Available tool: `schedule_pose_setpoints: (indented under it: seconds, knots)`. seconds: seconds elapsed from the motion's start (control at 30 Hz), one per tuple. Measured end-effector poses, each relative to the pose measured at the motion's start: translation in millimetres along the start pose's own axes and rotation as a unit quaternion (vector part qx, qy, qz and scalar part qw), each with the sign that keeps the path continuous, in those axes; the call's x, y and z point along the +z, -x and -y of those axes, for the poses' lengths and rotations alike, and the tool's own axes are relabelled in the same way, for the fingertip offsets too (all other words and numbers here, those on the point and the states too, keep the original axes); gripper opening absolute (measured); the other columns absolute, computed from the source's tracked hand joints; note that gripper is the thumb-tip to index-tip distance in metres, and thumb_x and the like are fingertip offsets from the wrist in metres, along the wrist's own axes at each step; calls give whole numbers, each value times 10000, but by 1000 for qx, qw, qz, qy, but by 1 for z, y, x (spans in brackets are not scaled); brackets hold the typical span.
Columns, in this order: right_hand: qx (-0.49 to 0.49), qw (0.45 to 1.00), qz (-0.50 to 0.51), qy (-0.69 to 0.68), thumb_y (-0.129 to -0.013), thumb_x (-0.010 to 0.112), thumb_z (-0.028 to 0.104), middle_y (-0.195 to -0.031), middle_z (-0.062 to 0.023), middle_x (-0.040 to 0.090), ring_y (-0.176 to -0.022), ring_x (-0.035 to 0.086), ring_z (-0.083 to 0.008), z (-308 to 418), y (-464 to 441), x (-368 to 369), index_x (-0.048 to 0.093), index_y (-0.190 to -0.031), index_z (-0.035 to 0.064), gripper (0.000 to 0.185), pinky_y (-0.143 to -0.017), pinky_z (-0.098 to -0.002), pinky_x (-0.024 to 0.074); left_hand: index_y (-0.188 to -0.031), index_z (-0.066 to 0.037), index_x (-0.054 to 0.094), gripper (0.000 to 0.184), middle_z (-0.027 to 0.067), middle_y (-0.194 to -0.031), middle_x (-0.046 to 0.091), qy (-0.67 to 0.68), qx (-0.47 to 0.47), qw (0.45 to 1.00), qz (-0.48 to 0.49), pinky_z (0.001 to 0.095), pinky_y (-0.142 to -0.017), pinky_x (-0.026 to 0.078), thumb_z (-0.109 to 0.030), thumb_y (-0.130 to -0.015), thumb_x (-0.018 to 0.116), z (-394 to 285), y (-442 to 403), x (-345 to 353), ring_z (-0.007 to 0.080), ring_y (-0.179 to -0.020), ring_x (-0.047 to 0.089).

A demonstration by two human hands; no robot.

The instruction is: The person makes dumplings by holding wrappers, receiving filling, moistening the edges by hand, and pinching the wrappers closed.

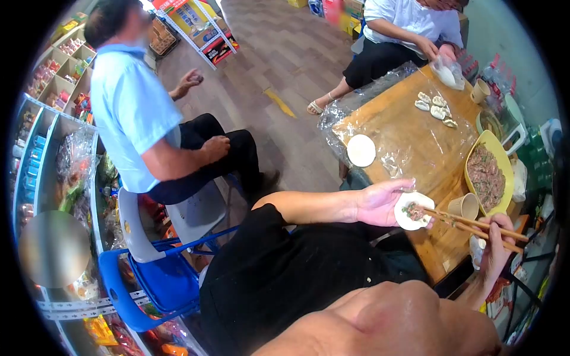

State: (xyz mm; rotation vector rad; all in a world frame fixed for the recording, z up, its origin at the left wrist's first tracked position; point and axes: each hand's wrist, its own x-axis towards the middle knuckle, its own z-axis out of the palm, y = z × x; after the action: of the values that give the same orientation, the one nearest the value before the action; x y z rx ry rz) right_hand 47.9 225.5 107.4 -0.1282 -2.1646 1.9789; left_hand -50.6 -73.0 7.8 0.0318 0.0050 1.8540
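Observation:
On the palm of my left hand (pixel 380 204) rests a round white dumpling wrapper (pixel 405 222) with a little meat filling in its middle. My right hand (pixel 497 243) grips a pair of chopsticks (pixel 475 227), whose tips touch the filling. Beyond the right hand stands a yellow bowl (pixel 471 172) of minced meat with green bits. A paper cup (pixel 464 206) stands between the bowl and the chopsticks. Another flat wrapper (pixel 361 151) lies at the left edge of the wooden table (pixel 415 142). Several folded dumplings (pixel 438 111) sit toward its far end.
Clear plastic film (pixel 380 107) covers part of the table. Across it, a person in white (pixel 409 29) handles a plastic bag (pixel 446 72). To the left, a person in a light blue shirt (pixel 127 107) sits near a blue chair (pixel 157 279) and stocked shelves (pixel 50 142).

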Motion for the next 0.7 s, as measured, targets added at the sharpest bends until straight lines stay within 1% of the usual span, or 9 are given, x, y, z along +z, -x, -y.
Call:
schedule_pose_setpoints:
  seconds: [0.07,0.1,0.17,0.2,0.27,0.33,0.4,0.6,0.7]
  knots:
    - [16,1000,7,-7,-940,549,74,-964,-134,613,-844,648,-213,-13,-3,-10,553,-1095,-21,181,-766,-350,576,-1362,95,391,628,274,-1394,427,-32,2,999,26,450,-1153,272,-417,-999,391,2,-4,-2,464,-1320,377]
    - [-15,998,-57,-3,-932,569,81,-973,-137,619,-830,649,-214,-19,-1,-9,563,-1089,-16,185,-766,-360,576,-1359,110,382,647,288,-1383,428,-34,10,999,30,460,-1155,262,-419,-988,401,4,-7,-5,470,-1310,385]
    - [11,997,-64,-45,-926,579,86,-985,-153,641,-900,655,-230,-11,4,-14,571,-1092,-17,196,-790,-369,572,-1366,137,333,658,317,-1385,404,-41,8,999,-9,465,-1152,265,-380,-967,408,3,-7,4,470,-1298,398]
    - [-4,995,-93,-31,-933,562,90,-990,-163,652,-918,664,-243,-2,6,-7,573,-1101,-17,199,-773,-353,576,-1308,102,432,606,308,-1294,499,-19,9,999,-47,463,-1121,320,-394,-963,474,3,-10,10,448,-1237,476]
    - [-28,999,-35,-26,-939,547,97,-986,-175,660,-888,685,-255,14,3,7,571,-1122,-20,218,-739,-325,579,-1358,98,372,638,325,-1387,406,-46,2,997,-57,467,-1131,309,-432,-1006,323,1,-6,18,447,-1291,425]
    - [-2,1000,-3,-13,-941,542,108,-987,-181,662,-870,697,-262,16,7,6,566,-1138,-29,241,-712,-305,577,-1388,90,338,653,319,-1411,383,-55,1,996,-77,465,-1134,305,-441,-1018,252,3,-7,21,449,-1308,405]
    - [-21,999,7,-46,-941,538,114,-985,-179,666,-872,702,-250,16,7,15,570,-1137,-26,243,-697,-284,569,-1397,85,330,657,316,-1416,379,-53,-14,996,-77,464,-1135,304,-446,-1019,246,-3,-11,20,449,-1311,402]
    - [12,999,13,28,-951,515,137,-979,-172,668,-860,698,-238,4,9,23,578,-1114,-17,233,-693,-284,570,-1408,76,317,669,317,-1433,354,-44,-30,997,-54,461,-1137,303,-463,-1017,263,2,-17,16,450,-1331,372]
    - [-7,999,-22,-31,-954,515,133,-1006,-186,667,-871,695,-244,10,13,9,576,-1115,0,218,-693,-289,565,-1409,80,311,678,322,-1442,335,-20,-33,999,-32,459,-1130,317,-466,-1009,296,2,-20,10,451,-1340,357]
